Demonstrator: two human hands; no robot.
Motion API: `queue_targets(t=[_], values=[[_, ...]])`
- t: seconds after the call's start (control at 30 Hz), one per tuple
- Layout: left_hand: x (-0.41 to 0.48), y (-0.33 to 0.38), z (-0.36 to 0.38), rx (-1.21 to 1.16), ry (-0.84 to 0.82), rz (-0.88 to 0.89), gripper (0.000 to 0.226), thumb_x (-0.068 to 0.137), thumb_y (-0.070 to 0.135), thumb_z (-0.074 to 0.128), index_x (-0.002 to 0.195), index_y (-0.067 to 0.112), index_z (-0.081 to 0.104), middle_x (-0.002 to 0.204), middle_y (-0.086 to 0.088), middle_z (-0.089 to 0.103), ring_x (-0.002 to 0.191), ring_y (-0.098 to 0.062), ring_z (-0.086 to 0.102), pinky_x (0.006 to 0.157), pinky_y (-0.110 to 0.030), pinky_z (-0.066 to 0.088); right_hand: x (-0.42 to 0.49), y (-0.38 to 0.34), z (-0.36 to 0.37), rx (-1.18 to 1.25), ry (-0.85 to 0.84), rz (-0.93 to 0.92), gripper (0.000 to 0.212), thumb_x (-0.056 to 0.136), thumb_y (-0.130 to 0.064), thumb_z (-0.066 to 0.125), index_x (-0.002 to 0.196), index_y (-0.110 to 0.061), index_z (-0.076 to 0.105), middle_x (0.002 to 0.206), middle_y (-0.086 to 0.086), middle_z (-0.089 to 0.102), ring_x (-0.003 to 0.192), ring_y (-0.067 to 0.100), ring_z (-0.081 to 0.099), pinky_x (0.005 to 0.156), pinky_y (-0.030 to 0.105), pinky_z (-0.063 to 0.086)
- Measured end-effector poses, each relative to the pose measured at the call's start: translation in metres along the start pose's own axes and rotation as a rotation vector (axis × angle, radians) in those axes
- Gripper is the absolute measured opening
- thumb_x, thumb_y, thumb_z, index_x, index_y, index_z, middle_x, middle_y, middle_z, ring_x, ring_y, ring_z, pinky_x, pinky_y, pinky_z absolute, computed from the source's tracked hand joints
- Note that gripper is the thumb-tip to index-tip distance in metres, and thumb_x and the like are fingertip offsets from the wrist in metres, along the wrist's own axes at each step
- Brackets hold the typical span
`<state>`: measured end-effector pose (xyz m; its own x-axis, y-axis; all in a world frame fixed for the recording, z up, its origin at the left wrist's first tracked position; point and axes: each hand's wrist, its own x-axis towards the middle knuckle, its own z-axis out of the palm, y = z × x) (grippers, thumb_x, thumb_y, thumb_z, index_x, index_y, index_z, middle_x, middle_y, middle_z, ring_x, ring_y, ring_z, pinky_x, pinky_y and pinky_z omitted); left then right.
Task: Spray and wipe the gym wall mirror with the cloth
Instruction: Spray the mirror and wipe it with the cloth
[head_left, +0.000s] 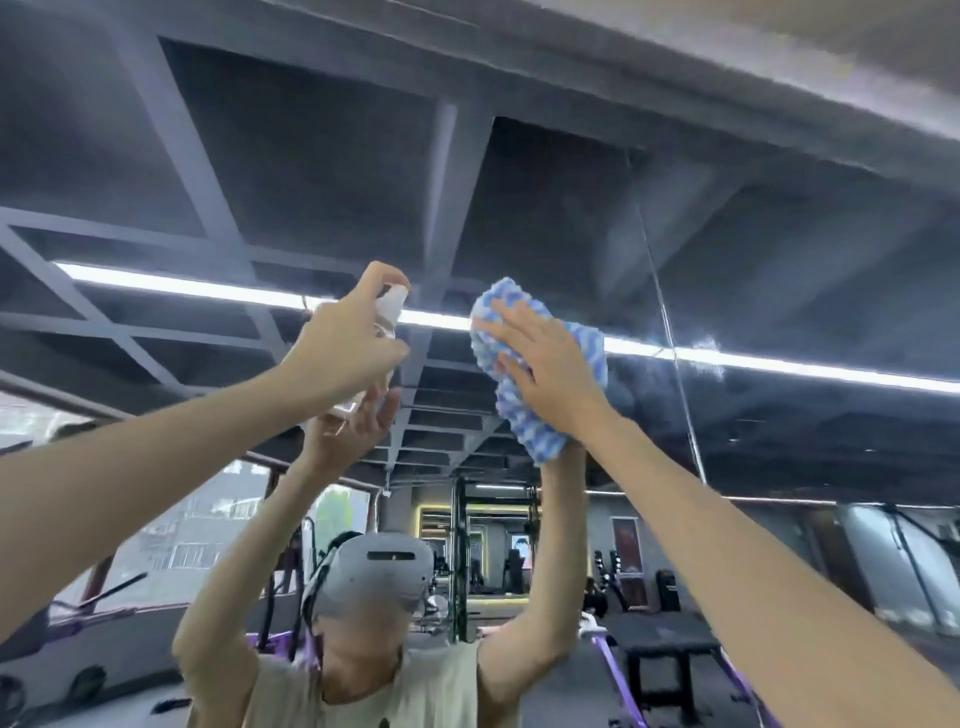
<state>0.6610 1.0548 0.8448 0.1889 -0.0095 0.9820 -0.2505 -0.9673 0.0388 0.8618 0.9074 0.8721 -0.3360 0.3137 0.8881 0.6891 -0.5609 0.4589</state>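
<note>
Spray step. Left hand (343, 348) grips clear plastic spray bottle (390, 306); right hand (540, 358), fingers flat, presses blue-white cloth (524, 421) on wall mirror (727, 260). Next, likely: wipe.

Left hand (337, 348) raised gripping bottle (392, 306), right hand (543, 364) flat on cloth (535, 436)

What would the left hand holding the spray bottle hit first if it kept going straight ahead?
Probably the mirror: the left hand and its spray bottle almost meet their reflection, though depth is unclear.
</note>
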Motion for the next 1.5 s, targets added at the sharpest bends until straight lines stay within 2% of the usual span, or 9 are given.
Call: queue_targets(t=[0.17,0.33,0.53,0.7,0.87,0.93,1.13,1.3,1.5], values=[[-0.03,0.003,0.008,0.042,-0.044,-0.016,0.052,0.084,-0.001,0.056,0.126,0.022,0.038,0.074,-0.008,0.055,0.051,-0.018,0.052,0.044,-0.02,0.04,-0.039,0.051,-0.026,-0.132,0.173,0.827,0.068,0.089,-0.036,0.012,0.137,-0.005,0.049,0.138,0.021,0.049,0.126,0.039,0.045,0.106,0.047,0.034],[-0.057,0.011,0.018,0.04,-0.047,-0.071,0.051,0.086,0.001,0.058,0.127,0.024,0.038,0.077,-0.002,0.051,0.051,-0.018,0.056,0.041,-0.015,0.041,-0.081,-0.028,0.0,-0.001,-0.012,-0.094,0.048,0.1,-0.033,0.03,0.138,-0.017,0.053,0.148,0.008,0.046,0.138,0.029,0.04,0.112,0.048,0.031],[-0.08,0.017,0.04,0.102,-0.11,-0.001,0.045,0.088,0.007,0.06,0.119,0.031,0.037,0.071,-0.001,0.059,0.042,-0.009,0.049,0.04,-0.016,0.044,-0.106,0.028,-0.03,-0.065,0.106,0.926,0.049,0.101,-0.047,0.035,0.148,-0.035,0.038,0.162,0.012,0.013,0.145,0.037,0.015,0.116,0.058,0.008],[-0.069,0.031,0.054,0.085,-0.094,-0.004,0.05,0.087,0.006,0.06,0.126,0.028,0.039,0.071,0.002,0.055,0.042,-0.01,0.049,0.038,-0.01,0.036,-0.081,0.028,-0.019,-0.134,-0.026,0.2,0.053,0.099,-0.027,0.025,0.15,-0.012,0.032,0.157,0.01,0.03,0.145,0.029,0.027,0.113,0.047,0.023],[-0.044,0.053,0.066,0.044,-0.086,0.04,0.052,0.083,0.001,0.057,0.125,0.026,0.038,0.071,-0.006,0.057,0.047,-0.012,0.05,0.043,-0.017,0.039,-0.096,0.121,-0.057,-0.1,0.095,0.947,0.05,0.106,-0.019,0.031,0.153,-0.009,0.019,0.16,0.014,0.018,0.144,0.031,0.023,0.114,0.046,0.022],[-0.035,0.057,0.069,0.046,-0.069,0.06,0.051,0.084,0.001,0.057,0.124,0.026,0.037,0.071,-0.004,0.056,0.048,-0.012,0.051,0.041,-0.013,0.039,-0.083,0.111,-0.053,-0.133,0.102,1.01,0.05,0.104,-0.023,0.03,0.152,-0.013,0.026,0.158,0.013,0.024,0.144,0.031,0.024,0.113,0.049,0.025],[-0.037,0.059,0.079,0.068,-0.039,0.044,0.05,0.084,0.003,0.058,0.123,0.026,0.038,0.073,-0.004,0.056,0.052,-0.016,0.054,0.043,-0.017,0.044,-0.045,0.035,-0.014,0.006,0.073,-0.055,0.047,0.095,-0.025,0.033,0.132,-0.013,0.059,0.139,0.01,0.055,0.129,0.025,0.042,0.104,0.039,0.025],[-0.044,0.051,0.083,0.091,-0.092,0.048,0.05,0.086,0.004,0.058,0.126,0.026,0.037,0.069,-0.002,0.055,0.048,-0.014,0.053,0.038,-0.011,0.038,-0.076,0.125,-0.043,0.011,0.175,0.649,0.041,0.098,-0.009,0.042,0.138,-0.008,0.049,0.14,0.018,0.048,0.125,0.036,0.047,0.103,0.04,0.035],[-0.041,0.054,0.092,0.076,-0.081,0.024,0.052,0.087,0.006,0.061,0.127,0.029,0.037,0.073,0.001,0.055,0.048,-0.017,0.056,0.038,-0.011,0.038,-0.093,0.113,-0.077,0.359,0.236,0.611,0.039,0.099,-0.007,0.038,0.136,-0.014,0.047,0.114,0.004,0.057,0.091,0.018,0.052,0.073,0.012,0.038]])
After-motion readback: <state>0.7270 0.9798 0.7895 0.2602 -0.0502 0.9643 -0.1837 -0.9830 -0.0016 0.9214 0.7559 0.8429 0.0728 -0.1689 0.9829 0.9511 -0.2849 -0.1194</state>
